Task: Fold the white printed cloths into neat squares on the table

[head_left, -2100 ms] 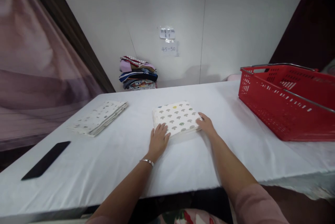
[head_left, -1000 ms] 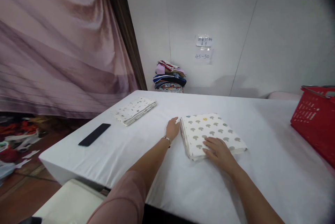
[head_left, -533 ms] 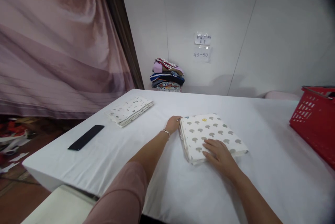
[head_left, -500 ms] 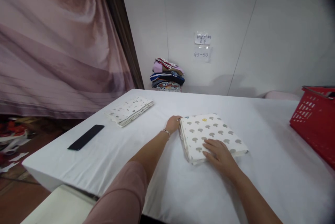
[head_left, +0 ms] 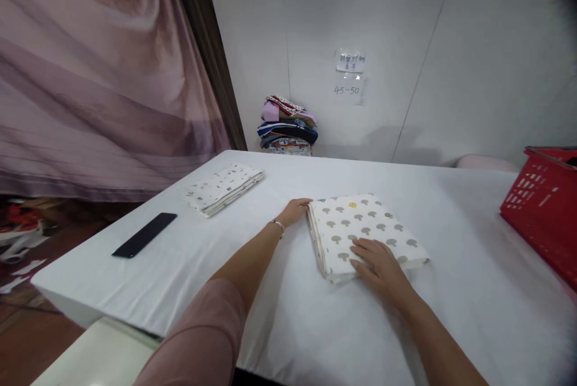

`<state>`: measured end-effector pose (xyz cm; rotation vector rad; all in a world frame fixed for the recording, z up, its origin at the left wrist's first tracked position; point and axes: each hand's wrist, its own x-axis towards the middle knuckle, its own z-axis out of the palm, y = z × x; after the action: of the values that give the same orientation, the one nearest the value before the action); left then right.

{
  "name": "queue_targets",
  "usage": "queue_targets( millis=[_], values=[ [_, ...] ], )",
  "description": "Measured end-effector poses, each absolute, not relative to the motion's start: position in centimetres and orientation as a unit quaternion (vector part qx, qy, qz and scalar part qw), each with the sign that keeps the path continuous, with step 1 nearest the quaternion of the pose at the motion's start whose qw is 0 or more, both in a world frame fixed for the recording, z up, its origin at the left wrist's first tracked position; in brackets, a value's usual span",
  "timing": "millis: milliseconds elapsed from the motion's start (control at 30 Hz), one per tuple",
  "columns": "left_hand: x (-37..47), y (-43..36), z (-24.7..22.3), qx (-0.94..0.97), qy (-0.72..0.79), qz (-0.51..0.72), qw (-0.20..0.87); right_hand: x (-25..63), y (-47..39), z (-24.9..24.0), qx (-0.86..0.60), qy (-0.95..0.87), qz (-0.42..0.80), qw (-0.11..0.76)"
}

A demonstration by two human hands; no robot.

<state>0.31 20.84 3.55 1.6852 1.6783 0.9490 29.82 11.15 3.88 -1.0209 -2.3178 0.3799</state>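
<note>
A folded white cloth (head_left: 360, 223) printed with grey mushrooms and a few coloured motifs lies on the white-covered table (head_left: 288, 326). At its far left corner is my left hand (head_left: 294, 211), fingers closed on the edge; the fingertips are partly hidden. My right hand (head_left: 381, 266) rests flat on top near the cloth's front edge, its fingers spread. Further left lies a second folded white cloth (head_left: 225, 187) with small dark prints, apart from both hands.
A black phone-like slab (head_left: 145, 235) lies near the table's left edge. On the right stands a red plastic basket (head_left: 541, 205). Stacked folded fabrics (head_left: 288, 127) are beyond the far edge, against the wall with paper signs (head_left: 349, 76). A pink curtain (head_left: 99, 73) hangs at left.
The left wrist and forearm have shifted slightly left, with the fingers still at the cloth's corner. The right hand and the mushroom cloth look almost unchanged. The view has tilted a little.
</note>
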Motion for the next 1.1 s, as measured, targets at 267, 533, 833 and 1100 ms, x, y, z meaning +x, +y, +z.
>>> queue_targets(
  millis=[267,533,833,1100],
  values=[
    [-0.1,21.1,3.5,0.649,0.611,0.351,0.287,29.9,11.3,3.6,-0.393,-0.861,0.134,0.294],
    [0.2,21.3,4.0,0.654,0.618,0.347,0.265,29.9,11.4,3.1,-0.397,-0.858,0.143,0.292],
    [0.6,21.4,4.3,0.633,0.646,0.347,0.249,30.0,11.4,3.2,-0.398,-0.861,0.144,0.283],
    [1.7,19.3,3.6,0.56,0.709,0.389,0.178,29.9,11.0,3.8,-0.404,-0.858,0.153,0.279]
  ],
)
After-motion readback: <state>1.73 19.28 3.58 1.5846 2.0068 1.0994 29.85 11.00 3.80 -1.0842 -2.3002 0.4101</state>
